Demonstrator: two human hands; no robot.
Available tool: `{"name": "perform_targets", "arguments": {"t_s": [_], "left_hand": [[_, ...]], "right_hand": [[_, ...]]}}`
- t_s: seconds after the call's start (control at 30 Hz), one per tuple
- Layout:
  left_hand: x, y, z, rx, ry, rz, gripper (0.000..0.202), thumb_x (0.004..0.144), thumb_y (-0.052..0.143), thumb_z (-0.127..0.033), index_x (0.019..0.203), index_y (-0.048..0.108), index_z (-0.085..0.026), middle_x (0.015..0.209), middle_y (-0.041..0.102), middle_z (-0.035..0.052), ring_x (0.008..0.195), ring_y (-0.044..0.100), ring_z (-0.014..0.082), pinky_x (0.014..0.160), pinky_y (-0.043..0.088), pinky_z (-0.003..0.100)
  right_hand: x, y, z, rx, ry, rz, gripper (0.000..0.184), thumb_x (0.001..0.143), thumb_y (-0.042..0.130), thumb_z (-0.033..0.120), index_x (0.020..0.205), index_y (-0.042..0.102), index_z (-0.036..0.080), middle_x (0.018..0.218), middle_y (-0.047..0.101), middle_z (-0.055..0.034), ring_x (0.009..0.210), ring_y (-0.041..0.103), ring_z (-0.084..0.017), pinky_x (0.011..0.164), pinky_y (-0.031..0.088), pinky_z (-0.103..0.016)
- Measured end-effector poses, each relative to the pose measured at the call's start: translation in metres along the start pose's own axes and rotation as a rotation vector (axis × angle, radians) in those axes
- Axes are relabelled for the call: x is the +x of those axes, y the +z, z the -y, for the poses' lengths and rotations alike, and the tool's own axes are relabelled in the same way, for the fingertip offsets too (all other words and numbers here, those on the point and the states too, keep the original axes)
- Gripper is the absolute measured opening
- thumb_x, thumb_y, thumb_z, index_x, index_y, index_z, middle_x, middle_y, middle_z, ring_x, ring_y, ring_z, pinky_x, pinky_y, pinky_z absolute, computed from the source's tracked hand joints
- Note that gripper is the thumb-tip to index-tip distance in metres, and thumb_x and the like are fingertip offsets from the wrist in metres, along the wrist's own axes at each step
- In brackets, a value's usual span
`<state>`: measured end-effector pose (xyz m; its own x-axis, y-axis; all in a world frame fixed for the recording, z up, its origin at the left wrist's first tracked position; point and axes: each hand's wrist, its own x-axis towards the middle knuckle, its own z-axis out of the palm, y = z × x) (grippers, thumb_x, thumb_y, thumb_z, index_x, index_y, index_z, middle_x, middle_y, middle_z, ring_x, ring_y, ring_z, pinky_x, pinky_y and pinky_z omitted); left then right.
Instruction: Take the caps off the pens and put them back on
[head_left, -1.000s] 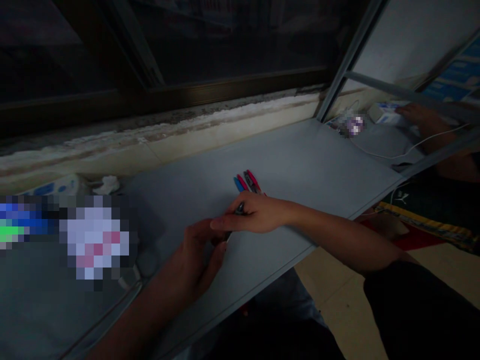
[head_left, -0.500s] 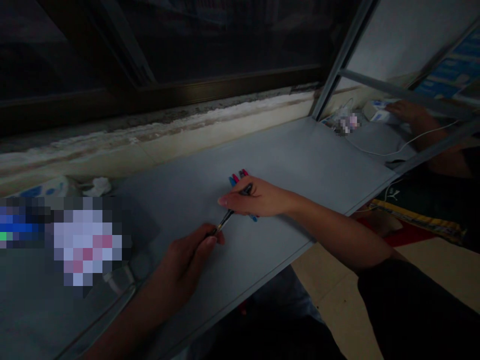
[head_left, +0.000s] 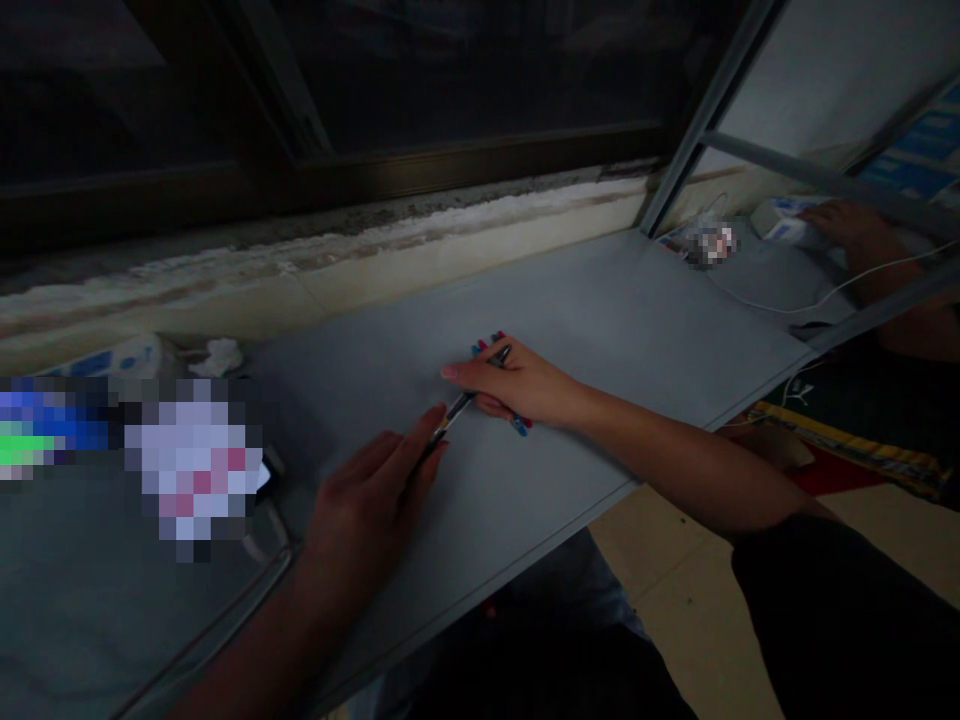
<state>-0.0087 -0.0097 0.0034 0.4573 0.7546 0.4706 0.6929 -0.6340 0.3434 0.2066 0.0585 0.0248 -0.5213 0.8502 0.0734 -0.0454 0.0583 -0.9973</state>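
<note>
A dark pen (head_left: 459, 407) with a lighter, shiny section slants above the desk between my hands. My left hand (head_left: 375, 480) is closed on its lower end, the index finger lying along it. Around the upper end, the thumb and fingers of my right hand (head_left: 529, 380) are closed. Several blue and pink pens lie beneath my right hand, their far tips (head_left: 491, 343) and near ends (head_left: 519, 425) sticking out on both sides. Whether the right fingers also grip these pens is hidden.
The grey desk (head_left: 585, 310) runs along a window ledge (head_left: 360, 240). On the left are a tissue box (head_left: 112, 365), crumpled tissue (head_left: 223, 356), blurred-out items and a cable (head_left: 217, 620). Beyond a metal frame (head_left: 675, 185), another person's hand (head_left: 844, 222) touches a white box (head_left: 784, 218).
My left hand's fingers have shifted on the pen, the index finger now stretched further along it. My right hand stays over the coloured pens. The view has turned slightly left.
</note>
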Motion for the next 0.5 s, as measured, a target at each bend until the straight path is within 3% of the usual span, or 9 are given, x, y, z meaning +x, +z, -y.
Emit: {"name": "perform_targets", "arguments": {"t_s": [0.13, 0.23, 0.4, 0.5], "left_hand": [[0.001, -0.008, -0.001, 0.208, 0.183, -0.129, 0.036, 0.106, 0.06, -0.021, 0.142, 0.06, -0.02, 0.072, 0.062, -0.0033, 0.063, 0.062, 0.0137, 0.07, 0.051, 0.023], [0.0, -0.015, 0.002, 0.259, 0.269, -0.116, 0.048, 0.102, 0.065, -0.013, 0.148, 0.055, -0.02, 0.07, 0.06, -0.0039, 0.063, 0.058, 0.0147, 0.068, 0.05, 0.025], [-0.004, -0.02, 0.015, 0.242, 0.373, -0.067, 0.055, 0.098, 0.063, -0.002, 0.149, 0.054, -0.02, 0.084, 0.071, 0.0022, 0.076, 0.065, 0.0185, 0.07, 0.051, 0.028], [-0.003, -0.017, 0.016, 0.251, 0.362, -0.11, 0.053, 0.097, 0.068, -0.007, 0.147, 0.057, -0.02, 0.084, 0.073, 0.0016, 0.075, 0.067, 0.0183, 0.073, 0.053, 0.029]], "right_hand": [[0.003, 0.006, -0.003, 0.279, 0.206, 0.024, 0.069, 0.096, 0.061, 0.064, 0.051, 0.029, 0.023, 0.037, 0.026, 0.0117, 0.031, 0.023, -0.003, 0.034, 0.018, -0.021], [0.003, 0.006, -0.004, 0.358, 0.357, 0.129, 0.073, 0.102, 0.046, 0.069, 0.049, 0.026, 0.024, 0.035, 0.025, 0.0101, 0.029, 0.022, -0.004, 0.032, 0.017, -0.022], [0.0, 0.001, 0.002, 0.298, 0.399, 0.17, 0.076, 0.102, 0.044, 0.071, 0.045, 0.031, 0.022, 0.032, 0.027, 0.008, 0.028, 0.03, -0.005, 0.033, 0.026, -0.019], [-0.001, 0.001, 0.006, 0.294, 0.401, 0.153, 0.075, 0.105, 0.047, 0.06, 0.043, 0.032, 0.022, 0.032, 0.027, 0.0076, 0.028, 0.031, -0.005, 0.034, 0.028, -0.019]]}}
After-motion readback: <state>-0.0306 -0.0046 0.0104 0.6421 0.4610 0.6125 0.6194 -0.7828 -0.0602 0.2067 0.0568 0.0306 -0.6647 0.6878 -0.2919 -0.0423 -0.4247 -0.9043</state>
